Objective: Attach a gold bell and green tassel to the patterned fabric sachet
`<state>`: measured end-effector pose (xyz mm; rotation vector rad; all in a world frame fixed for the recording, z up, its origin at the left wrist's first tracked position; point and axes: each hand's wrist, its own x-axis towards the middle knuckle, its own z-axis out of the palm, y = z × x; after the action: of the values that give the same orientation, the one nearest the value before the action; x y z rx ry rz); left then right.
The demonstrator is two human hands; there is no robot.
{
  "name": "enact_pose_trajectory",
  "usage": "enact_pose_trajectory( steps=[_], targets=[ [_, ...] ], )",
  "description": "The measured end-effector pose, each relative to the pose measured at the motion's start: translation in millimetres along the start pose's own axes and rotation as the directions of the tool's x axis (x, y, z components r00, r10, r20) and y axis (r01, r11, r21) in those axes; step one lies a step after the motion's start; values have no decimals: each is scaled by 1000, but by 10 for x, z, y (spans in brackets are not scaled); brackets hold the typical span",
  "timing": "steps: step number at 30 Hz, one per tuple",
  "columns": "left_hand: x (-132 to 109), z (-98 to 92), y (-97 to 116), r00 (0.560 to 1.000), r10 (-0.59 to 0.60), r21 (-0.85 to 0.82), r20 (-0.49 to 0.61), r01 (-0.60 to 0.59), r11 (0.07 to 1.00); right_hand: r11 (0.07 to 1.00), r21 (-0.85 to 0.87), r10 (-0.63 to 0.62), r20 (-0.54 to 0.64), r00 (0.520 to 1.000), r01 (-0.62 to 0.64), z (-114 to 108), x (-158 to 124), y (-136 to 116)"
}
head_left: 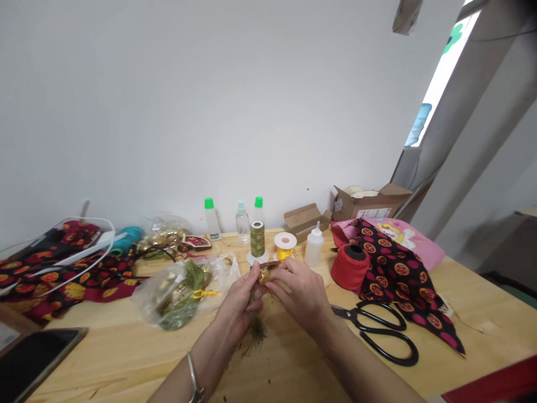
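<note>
Between plastic bag (156,299) and black scissors (356,318): left hand (240,302), right hand (305,291) pinching gold-bell tassel (257,328); olive spool (257,240) behind.

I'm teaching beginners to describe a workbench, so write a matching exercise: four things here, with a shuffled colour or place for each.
1. Gold ball
2. Scissors
3. Thick thread cone
4. Small white reel

A. Red
B. Wound with yellow
C. At the fingers of the left hand and right hand
D. Black-handled

Pairs: 1-C, 2-D, 3-A, 4-B
</note>
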<state>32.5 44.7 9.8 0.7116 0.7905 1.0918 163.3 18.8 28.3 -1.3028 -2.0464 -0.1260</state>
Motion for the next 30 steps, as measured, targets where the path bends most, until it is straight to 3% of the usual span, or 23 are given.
enact_pose_trajectory(
  steps=[8,17,25,30],
  targets=[
    [-6,8,-11,1000,3,28,2,-3,1000,993,-120,-17,-34,999,13,120,16,-40],
    [-27,25,17,999,-24,26,38,23,999,985,-170,-8,-34,999,2,77,67,-40],
    [2,-7,-1,999,-29,2,36,29,1000,969,-239,-64,15,998,65,117,69,-21],
    [22,-19,-7,999,-30,-1,26,30,1000,979,-204,0,111,994,23,22,98,-40]
  ],
)
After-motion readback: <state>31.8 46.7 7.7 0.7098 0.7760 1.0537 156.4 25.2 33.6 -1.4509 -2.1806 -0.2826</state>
